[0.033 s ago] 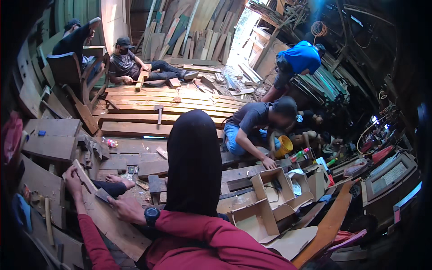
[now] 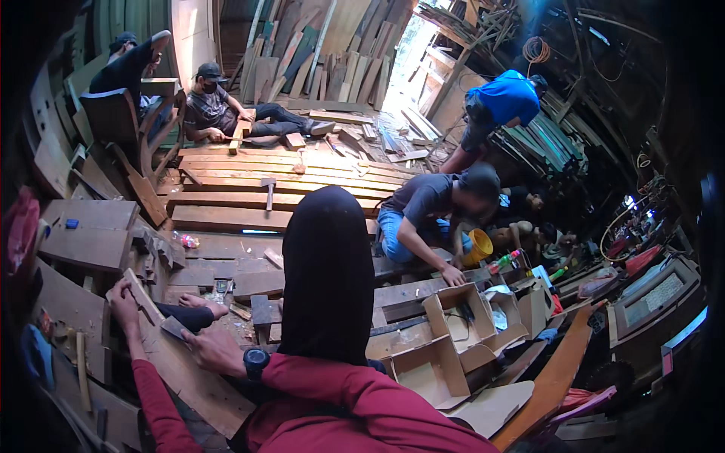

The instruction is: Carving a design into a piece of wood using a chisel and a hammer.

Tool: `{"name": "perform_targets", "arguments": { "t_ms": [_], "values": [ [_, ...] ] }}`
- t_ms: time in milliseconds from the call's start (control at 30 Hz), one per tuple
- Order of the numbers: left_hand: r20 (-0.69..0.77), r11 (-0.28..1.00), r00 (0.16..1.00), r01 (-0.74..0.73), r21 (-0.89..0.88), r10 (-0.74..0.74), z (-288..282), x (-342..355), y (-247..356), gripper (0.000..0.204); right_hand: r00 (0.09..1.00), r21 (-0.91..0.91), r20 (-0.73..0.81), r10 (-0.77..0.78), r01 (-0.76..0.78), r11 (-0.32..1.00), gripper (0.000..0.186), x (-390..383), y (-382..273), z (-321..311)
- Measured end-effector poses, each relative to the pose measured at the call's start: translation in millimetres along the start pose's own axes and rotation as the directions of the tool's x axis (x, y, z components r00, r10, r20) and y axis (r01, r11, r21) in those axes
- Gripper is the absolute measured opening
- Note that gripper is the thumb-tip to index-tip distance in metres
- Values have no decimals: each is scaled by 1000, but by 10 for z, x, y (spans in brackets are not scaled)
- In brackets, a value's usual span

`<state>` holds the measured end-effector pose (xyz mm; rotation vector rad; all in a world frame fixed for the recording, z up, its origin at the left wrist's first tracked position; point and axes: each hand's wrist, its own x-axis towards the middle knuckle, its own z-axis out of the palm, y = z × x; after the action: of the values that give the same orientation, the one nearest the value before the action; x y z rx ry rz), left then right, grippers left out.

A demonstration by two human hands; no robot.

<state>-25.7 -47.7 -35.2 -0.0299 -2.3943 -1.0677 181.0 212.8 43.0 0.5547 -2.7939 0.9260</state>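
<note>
Left hand (image 2: 124,303) gripping the wooden board (image 2: 198,383) at its left edge, near the upper end; right hand (image 2: 211,350) clamped on a flat grey piece (image 2: 176,328) over the board; board slants from upper left toward the red clothing (image 2: 332,411); hammer (image 2: 269,195) lies on planks (image 2: 226,198) beyond.

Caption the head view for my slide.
Left hand on a wooden board, right hand holding a flat grey piece.
</note>
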Motion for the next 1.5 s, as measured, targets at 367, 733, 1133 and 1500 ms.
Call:
{"name": "perform_targets", "arguments": {
  "t_ms": [367, 733, 1133, 1500],
  "values": [
    [4, 1000, 1000, 18, -11, -18, -70, -92, 517, 13, 991, -40, 110, 75, -71, 997, 49, -21, -20, -123],
    [-5, 1000, 1000, -22, 23, 22, -65, -64, 478, 15, 989, -47, 123, 84, -79, 996, 49, -57, -95, -187],
    [-9, 1000, 1000, 28, 2, -28, -15, -89, 479, 15, 990, -38, 132, 55, -51, 998, 52, -84, 84, -138],
    [-12, 998, 999, 43, -50, -43, -22, -108, 459, 14, 992, -27, 119, 32, -29, 999, 47, -71, 37, -154]
  ]
}}
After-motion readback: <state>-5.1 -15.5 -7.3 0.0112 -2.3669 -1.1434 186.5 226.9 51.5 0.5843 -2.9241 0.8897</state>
